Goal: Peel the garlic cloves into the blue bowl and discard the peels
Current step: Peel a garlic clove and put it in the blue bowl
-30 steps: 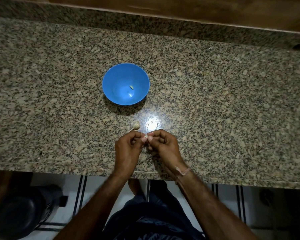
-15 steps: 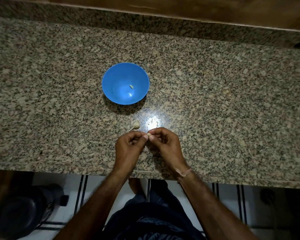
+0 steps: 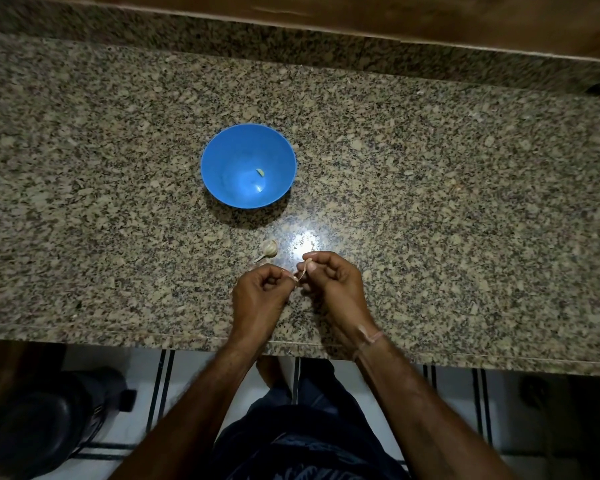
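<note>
Granite, speckled brown and black, is the countertop (image 3: 447,202) I am working at, with a bright glare spot just beyond my knuckles. My left hand (image 3: 260,294) is curled, thumb and forefinger pinching a small garlic clove (image 3: 293,280) that my fingertips mostly hide. My right hand (image 3: 335,284) is curled too, thumb and forefinger nipping the upper end of a thin, pale strip of peel (image 3: 302,270). The strip slants down from that hand to the clove. My 2 hands sit close together near the front edge of the counter, with only the strip bridging the gap. I cannot tell whether they rest on the stone or hover over it.

Farther back stands the blue bowl (image 3: 219,174), upright, with 1 peeled clove (image 3: 260,172) lying right of its centre. Between the bowl and my left hand, apart from both, a garlic bulb (image 3: 269,248) in its papery skin lies on the stone, its stem end toward me. A thin thread band (image 3: 373,337) circles my right wrist. Below the counter edge I see pale floor tiles (image 3: 447,386) with dark lines.
</note>
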Tool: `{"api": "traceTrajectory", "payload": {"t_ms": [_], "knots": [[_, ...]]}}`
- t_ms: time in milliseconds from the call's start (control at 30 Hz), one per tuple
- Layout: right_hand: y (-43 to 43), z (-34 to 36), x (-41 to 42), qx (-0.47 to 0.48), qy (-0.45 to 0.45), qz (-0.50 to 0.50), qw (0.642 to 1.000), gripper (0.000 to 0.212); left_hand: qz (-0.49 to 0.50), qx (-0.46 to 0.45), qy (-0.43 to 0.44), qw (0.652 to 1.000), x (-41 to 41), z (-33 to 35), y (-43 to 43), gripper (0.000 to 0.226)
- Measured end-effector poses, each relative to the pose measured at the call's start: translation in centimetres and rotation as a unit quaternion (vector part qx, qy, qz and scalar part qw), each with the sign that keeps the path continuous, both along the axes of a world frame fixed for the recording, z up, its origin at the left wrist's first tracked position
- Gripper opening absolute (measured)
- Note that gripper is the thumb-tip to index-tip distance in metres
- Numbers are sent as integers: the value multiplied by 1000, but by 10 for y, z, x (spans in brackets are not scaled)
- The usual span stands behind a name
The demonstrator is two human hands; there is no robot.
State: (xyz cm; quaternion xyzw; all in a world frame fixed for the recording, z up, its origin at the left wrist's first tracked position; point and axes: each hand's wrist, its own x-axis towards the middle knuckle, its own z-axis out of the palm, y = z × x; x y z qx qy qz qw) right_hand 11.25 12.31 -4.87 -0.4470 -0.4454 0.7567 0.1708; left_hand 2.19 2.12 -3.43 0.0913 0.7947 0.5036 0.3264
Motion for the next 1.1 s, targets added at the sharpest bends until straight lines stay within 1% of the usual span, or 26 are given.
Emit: {"api": "traceTrajectory", "payload": {"t_ms": [133,200,267,333,467,600,733,867,1000,1100], "knots": [[5,-4,0,-78,16,-8,997,18,13,-38,37,998,-2,-5,1,11],[5,-4,0,-105,20,-3,994,18,4,-50,62,997,-5,-7,2,10],[5,-3,0,-115,26,-4,993,14,-20,-49,82,995,-8,-7,4,7],[6,-1,1,-104,27,2,994,13,-35,-38,91,995,-10,-5,6,13],[8,-1,2,-24,12,52,998,13,-42,0,85,995,-9,3,9,10],[12,-4,3,104,-18,98,990,13,-48,-11,115,992,-11,7,8,6],[11,0,5,175,-24,123,977,9,-63,-17,132,989,-14,12,7,4],[10,3,5,255,-56,132,956,8,-77,-29,136,987,-15,13,5,6],[8,5,3,317,-86,144,934,6,-76,-43,147,985,-15,13,6,6],[6,4,2,383,-92,150,907,6,-74,-49,150,985,-16,11,6,9]]}}
